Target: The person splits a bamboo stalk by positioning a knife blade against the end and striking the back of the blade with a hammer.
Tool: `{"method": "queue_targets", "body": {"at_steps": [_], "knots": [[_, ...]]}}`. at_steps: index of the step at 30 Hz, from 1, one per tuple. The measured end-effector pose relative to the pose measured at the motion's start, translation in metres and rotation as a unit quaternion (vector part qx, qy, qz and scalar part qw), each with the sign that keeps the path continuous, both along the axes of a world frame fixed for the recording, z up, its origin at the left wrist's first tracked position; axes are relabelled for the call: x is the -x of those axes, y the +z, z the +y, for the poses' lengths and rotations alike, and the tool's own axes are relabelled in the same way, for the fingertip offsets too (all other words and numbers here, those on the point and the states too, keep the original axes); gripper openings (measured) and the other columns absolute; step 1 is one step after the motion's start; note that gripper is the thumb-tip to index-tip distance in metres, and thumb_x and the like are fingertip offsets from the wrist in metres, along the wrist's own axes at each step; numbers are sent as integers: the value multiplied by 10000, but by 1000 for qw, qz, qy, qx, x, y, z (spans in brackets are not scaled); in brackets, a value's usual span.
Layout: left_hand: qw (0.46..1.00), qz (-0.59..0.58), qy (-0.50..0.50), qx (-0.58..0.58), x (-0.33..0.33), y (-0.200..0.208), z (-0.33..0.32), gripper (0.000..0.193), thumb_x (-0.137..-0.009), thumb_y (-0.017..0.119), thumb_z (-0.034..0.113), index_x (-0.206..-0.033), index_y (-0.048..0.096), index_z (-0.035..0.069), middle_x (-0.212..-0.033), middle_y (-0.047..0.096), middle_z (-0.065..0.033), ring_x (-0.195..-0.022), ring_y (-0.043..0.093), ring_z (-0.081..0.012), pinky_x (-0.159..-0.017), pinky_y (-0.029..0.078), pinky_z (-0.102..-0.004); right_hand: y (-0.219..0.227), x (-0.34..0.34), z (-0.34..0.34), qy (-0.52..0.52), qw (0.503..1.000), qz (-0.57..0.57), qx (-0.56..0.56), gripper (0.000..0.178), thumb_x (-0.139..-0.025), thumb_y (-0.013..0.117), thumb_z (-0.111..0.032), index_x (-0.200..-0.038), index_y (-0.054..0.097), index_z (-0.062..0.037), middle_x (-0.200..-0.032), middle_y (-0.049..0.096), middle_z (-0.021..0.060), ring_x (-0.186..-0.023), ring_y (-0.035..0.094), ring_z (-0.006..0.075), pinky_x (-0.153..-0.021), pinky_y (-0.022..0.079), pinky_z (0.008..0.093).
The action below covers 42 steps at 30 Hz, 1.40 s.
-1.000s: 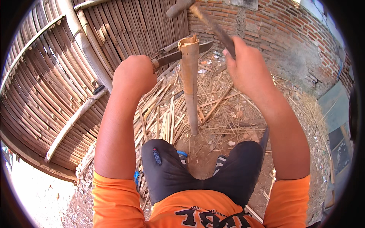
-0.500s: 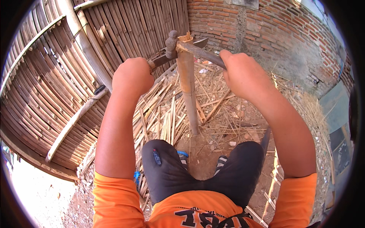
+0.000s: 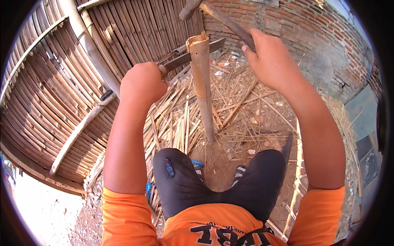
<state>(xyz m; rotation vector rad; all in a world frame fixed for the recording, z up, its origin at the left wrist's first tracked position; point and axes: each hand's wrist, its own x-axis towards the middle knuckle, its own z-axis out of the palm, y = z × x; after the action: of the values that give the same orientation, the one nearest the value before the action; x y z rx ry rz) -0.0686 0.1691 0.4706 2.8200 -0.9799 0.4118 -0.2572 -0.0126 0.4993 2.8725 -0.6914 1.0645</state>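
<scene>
My left hand [image 3: 143, 84] is closed around the handle of a machete [image 3: 179, 62]. Its dark blade lies across the upper part of an upright bamboo pole [image 3: 200, 78], with the tip showing past the right side. Whether the blade sits in the bamboo or behind it I cannot tell. The pole's top is splintered, and its foot rests on the ground in front of my feet. In my right hand [image 3: 273, 57] I grip the handle of a hammer [image 3: 230, 25]. The hammer's head is raised above the pole, near the top rim of the picture.
A slatted bamboo wall [image 3: 53, 98] stands on the left, and a brick wall [image 3: 295, 28] at the back right. Split bamboo strips [image 3: 178, 129] and debris cover much of the ground. Grey panels [image 3: 363, 115] lean at the far right.
My right hand has lifted the hammer up and away from the pole's top, where its head was level with the machete blade. My left hand and the machete stay nearly in place.
</scene>
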Motion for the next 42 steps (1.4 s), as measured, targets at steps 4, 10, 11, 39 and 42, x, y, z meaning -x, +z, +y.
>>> {"method": "queue_targets", "body": {"at_steps": [4,10,11,39,42], "knots": [[1000,9,13,-23,-1,1,-4,308,-860,774,321,-1062,764,89,-1029,755,-156,-990,725,-334,-871,586,-438,-23,-13,14,-7,997,22,-69,178,-983,572,-74,-1127,561,30,-880,704,236,-872,720,423,-767,577,508],[1000,-2,7,-5,-6,-1,-2,332,-854,774,324,-1024,756,39,-1008,752,-177,-978,724,-347,-863,583,-444,-5,-9,14,6,997,75,-29,189,-976,574,-85,-1125,561,30,-932,712,242,-882,718,413,-751,580,505],[1000,1,6,-4,-8,-4,-3,369,-849,783,350,-997,746,14,-988,747,-187,-969,720,-358,-856,578,-448,2,-10,12,11,999,28,-38,191,-975,574,-84,-1131,566,27,-930,711,242,-886,718,410,-752,578,505],[999,9,-13,34,-8,-14,3,336,-857,777,343,-995,745,38,-964,749,-173,-946,728,-345,-840,583,-448,-20,3,-41,-83,994,-56,-30,247,-985,642,-198,-1151,622,-16,-880,699,230,-817,695,394,-709,512,497],[999,-9,-8,36,-9,-16,1,346,-853,780,347,-990,740,32,-958,748,-175,-942,726,-346,-840,582,-449,-38,3,-50,-87,994,68,-25,250,-985,641,-199,-1155,620,-16,-909,701,227,-839,693,395,-733,516,495]]}}
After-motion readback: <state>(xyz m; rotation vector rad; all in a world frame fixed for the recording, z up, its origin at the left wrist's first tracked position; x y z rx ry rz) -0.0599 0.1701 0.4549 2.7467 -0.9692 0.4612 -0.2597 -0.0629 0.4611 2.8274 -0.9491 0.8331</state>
